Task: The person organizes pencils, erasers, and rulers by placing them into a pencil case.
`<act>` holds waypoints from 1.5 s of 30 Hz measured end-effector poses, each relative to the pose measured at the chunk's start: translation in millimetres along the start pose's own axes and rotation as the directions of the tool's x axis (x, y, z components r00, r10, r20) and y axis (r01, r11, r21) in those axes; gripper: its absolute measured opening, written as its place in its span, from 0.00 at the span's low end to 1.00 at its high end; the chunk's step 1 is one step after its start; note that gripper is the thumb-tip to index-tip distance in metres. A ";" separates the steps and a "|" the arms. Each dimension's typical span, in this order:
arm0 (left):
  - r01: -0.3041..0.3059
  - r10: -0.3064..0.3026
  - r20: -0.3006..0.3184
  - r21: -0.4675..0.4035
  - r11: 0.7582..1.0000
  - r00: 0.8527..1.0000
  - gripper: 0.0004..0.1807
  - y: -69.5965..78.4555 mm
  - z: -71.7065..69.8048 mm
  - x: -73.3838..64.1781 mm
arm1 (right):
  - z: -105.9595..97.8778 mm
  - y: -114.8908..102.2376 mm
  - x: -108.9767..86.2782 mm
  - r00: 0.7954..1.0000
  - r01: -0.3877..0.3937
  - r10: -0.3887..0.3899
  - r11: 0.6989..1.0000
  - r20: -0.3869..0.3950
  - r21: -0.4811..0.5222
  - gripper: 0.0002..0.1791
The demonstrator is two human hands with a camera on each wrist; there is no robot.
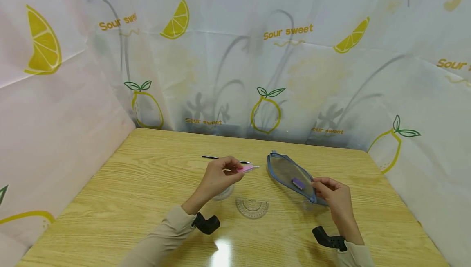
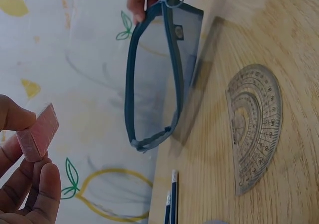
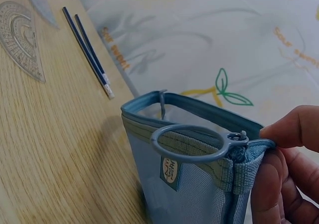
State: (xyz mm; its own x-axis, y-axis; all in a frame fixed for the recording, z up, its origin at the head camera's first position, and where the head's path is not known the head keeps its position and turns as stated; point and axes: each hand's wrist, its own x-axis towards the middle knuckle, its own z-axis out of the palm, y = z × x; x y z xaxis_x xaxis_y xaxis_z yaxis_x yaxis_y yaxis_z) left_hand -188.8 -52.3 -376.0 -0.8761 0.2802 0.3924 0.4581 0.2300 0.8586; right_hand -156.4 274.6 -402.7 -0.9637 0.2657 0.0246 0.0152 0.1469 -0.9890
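My left hand (image 1: 217, 178) pinches a small pink eraser (image 1: 246, 169) between thumb and fingertips, above the table and left of the pencil case. The left wrist view shows that eraser (image 2: 40, 134) as a block in a clear wrapper. On the right, my right hand (image 1: 337, 199) grips the zip end of a blue mesh pencil case (image 1: 281, 171). The case is unzipped, its mouth spread wide, with a ring-shaped zip pull (image 3: 187, 143) hanging at the held end. A purple eraser (image 1: 298, 183) shows within the case.
A clear half-round protractor (image 1: 252, 209) lies on the wooden table (image 1: 147, 177) between the hands. Two dark pencils (image 3: 87, 52) with white ends lie behind the left hand. Another clear curved piece (image 1: 225, 194) is partly hidden under that hand. Printed cloth (image 1: 220, 75) walls the table's back.
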 end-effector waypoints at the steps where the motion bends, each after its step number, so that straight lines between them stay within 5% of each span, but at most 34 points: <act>1: 0.000 0.000 0.005 -0.002 1.000 1.000 0.05 5.3 0.3 -0.4 | 0.0 0.1 -0.1 1.000 0.001 -0.001 1.000 -0.001 -0.003 0.13; 9: -0.023 0.024 0.028 -0.021 1.000 0.999 0.04 34.4 3.6 -3.2 | -0.8 0.8 -0.2 1.000 0.007 -0.007 1.000 -0.001 -0.009 0.14; 45: -0.012 0.018 0.083 -0.070 0.998 0.996 0.04 34.5 39.4 11.0 | -0.3 -3.3 -1.4 0.998 0.003 0.000 0.999 -0.069 0.042 0.14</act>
State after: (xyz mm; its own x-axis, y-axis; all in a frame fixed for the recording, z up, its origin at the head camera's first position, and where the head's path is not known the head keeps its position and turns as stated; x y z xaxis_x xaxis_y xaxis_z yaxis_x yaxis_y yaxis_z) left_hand -176.7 -4.6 -355.1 -0.8524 0.3604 0.3788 0.4569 0.1612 0.8748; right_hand -155.0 273.9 -399.4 -0.9429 0.3313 0.0343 0.0015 0.1072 -0.9942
